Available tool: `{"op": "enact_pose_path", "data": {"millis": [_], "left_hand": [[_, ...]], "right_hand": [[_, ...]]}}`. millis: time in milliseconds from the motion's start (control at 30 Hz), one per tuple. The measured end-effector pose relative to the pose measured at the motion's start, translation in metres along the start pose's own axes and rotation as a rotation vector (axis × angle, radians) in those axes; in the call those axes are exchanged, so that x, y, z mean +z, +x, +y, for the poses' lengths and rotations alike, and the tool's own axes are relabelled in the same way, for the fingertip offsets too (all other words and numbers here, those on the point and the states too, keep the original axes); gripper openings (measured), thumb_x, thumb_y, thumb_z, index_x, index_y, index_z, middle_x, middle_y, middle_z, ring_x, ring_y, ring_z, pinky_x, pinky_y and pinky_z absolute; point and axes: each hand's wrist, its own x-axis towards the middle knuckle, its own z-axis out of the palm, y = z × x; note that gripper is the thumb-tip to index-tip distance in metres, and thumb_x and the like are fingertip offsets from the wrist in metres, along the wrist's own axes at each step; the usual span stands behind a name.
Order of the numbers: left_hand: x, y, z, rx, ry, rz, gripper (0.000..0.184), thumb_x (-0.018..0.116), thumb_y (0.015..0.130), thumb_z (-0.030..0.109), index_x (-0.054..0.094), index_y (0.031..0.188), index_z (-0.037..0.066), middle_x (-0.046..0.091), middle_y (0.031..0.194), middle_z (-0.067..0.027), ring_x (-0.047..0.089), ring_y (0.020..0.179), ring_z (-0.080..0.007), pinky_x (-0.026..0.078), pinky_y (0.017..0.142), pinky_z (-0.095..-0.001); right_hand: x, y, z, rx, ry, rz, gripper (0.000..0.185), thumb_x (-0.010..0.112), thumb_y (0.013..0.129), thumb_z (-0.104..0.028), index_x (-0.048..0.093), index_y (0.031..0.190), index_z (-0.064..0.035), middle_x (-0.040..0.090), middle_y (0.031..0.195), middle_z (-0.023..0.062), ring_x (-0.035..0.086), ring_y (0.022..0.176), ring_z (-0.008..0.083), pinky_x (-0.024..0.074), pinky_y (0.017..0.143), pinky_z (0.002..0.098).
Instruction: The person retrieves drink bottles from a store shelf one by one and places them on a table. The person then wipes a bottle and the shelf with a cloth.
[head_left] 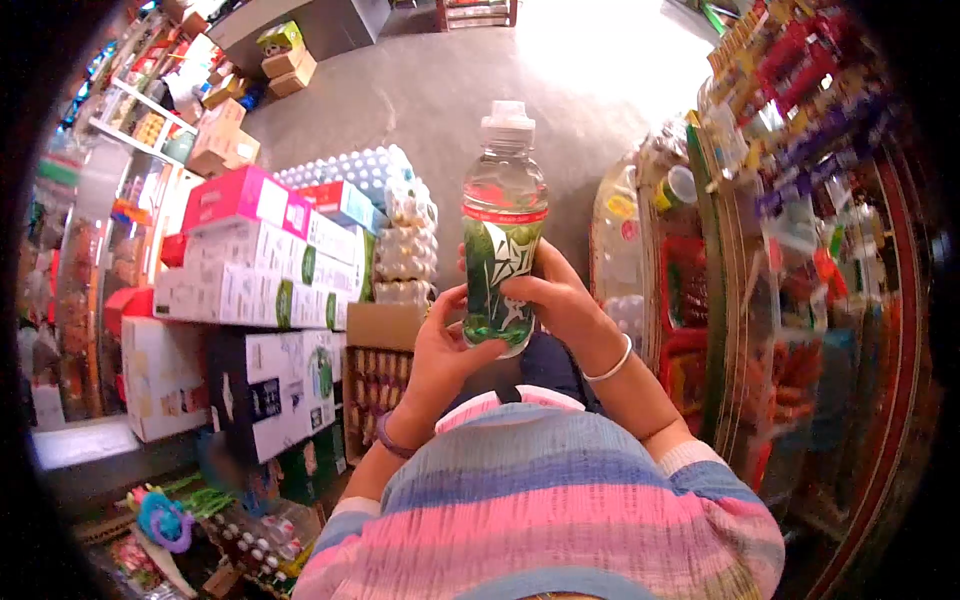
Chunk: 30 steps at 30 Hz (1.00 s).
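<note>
A clear plastic drink bottle (490,250) with a green label, a red band and a white cap stands upright in front of my body, held in both hands. My left hand (440,350) grips it low on its left side, the thumb lying across the base. Higher up on the right, my right hand (565,300) wraps round the bottle, with its thumb on the label. The cap is on, and no fingers touch it. Parts of the fingers behind the bottle are hidden.
Stacked cartons (265,255) and shrink-wrapped bottle packs (400,215) stand to the left. On the right runs a glass display case (800,330) with packaged goods. Grey floor (400,80) stretches ahead, with small boxes (290,65) beyond. Toys and trinkets (165,520) lie at lower left.
</note>
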Motion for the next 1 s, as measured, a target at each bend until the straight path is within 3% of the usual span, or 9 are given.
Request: {"op": "enact_pose_path", "data": {"millis": [100,267,600,700,733,800,867,1000], "left_hand": [[0.017,0.071,0.027,0.072,0.146,0.023,0.068,0.073,0.068,-0.003,0.038,0.126,-0.001,0.048,0.12,-0.0123,0.059,0.1,-0.0194,0.053,0.081,-0.0286],[0.017,0.166,0.063,0.095,0.087,0.062,0.067,0.075,0.069,0.0,0.038,0.124,-0.003,0.048,0.118,-0.0119,0.059,0.1,-0.0203,0.053,0.081,-0.0288],[-0.063,0.4,0.121,0.077,0.043,0.072,0.062,0.075,0.07,0.002,0.041,0.122,-0.004,0.051,0.11,-0.0107,0.061,0.096,-0.0188,0.053,0.078,-0.0272],[-0.097,0.477,0.146,0.077,0.092,0.006,0.062,0.074,0.072,0.001,0.04,0.124,-0.003,0.049,0.115,-0.0098,0.062,0.092,-0.0178,0.054,0.075,-0.026],[-0.103,0.501,0.152,0.182,0.022,0.001,0.063,0.073,0.074,0.001,0.038,0.126,-0.004,0.049,0.115,-0.0095,0.063,0.09,-0.0183,0.054,0.075,-0.0265],[-0.115,0.542,0.171,0.201,0.04,-0.054,0.064,0.074,0.074,0.002,0.037,0.126,-0.004,0.049,0.115,-0.0093,0.063,0.092,-0.0191,0.054,0.076,-0.0274],[-0.123,0.586,0.195,0.071,0.083,-0.113,0.069,0.074,0.072,-0.001,0.035,0.129,0.0,0.05,0.113,-0.0077,0.061,0.094,-0.0178,0.054,0.078,-0.0292],[-0.134,0.667,0.214,0.112,0.14,-0.132,0.067,0.072,0.073,-0.002,0.035,0.129,-0.002,0.046,0.118,-0.0095,0.059,0.1,-0.019,0.053,0.083,-0.0297]], "right_hand": [[-0.035,0.057,-0.042,-0.012,0.076,-0.028,0.06,0.058,0.072,-0.006,0.04,0.127,0.0065,0.053,0.121,0.0192,0.055,0.11,0.0271,0.0456,0.095,0.0388],[-0.077,0.158,-0.079,0.048,0.16,-0.1,0.058,0.058,0.073,-0.011,0.041,0.126,0.0072,0.052,0.123,0.0213,0.054,0.112,0.0287,0.0469,0.094,0.0397],[-0.141,0.406,-0.11,0.147,0.079,-0.096,0.064,0.064,0.075,-0.015,0.038,0.129,0.0065,0.051,0.124,0.0215,0.052,0.114,0.0305,0.0459,0.095,0.042],[-0.146,0.482,-0.138,0.178,0.107,-0.057,0.056,0.057,0.074,-0.004,0.04,0.127,0.0035,0.055,0.12,0.0167,0.054,0.111,0.0269,0.0419,0.097,0.0382],[-0.146,0.504,-0.146,0.151,0.066,-0.063,0.057,0.056,0.075,-0.003,0.038,0.128,0.0033,0.054,0.121,0.0166,0.053,0.113,0.0271,0.0401,0.099,0.0385],[-0.155,0.542,-0.155,0.129,0.057,-0.053,0.057,0.055,0.076,-0.001,0.037,0.13,0.003,0.053,0.123,0.0165,0.051,0.114,0.0268,0.0389,0.1,0.0387],[-0.169,0.58,-0.165,0.12,0.075,-0.021,0.057,0.055,0.076,-0.001,0.036,0.13,0.0027,0.052,0.123,0.0165,0.051,0.114,0.0269,0.039,0.1,0.0387],[-0.209,0.651,-0.174,0.127,0.11,0.002,0.056,0.055,0.077,-0.001,0.036,0.13,0.0021,0.052,0.124,0.0168,0.051,0.114,0.0272,0.039,0.1,0.039]]}}
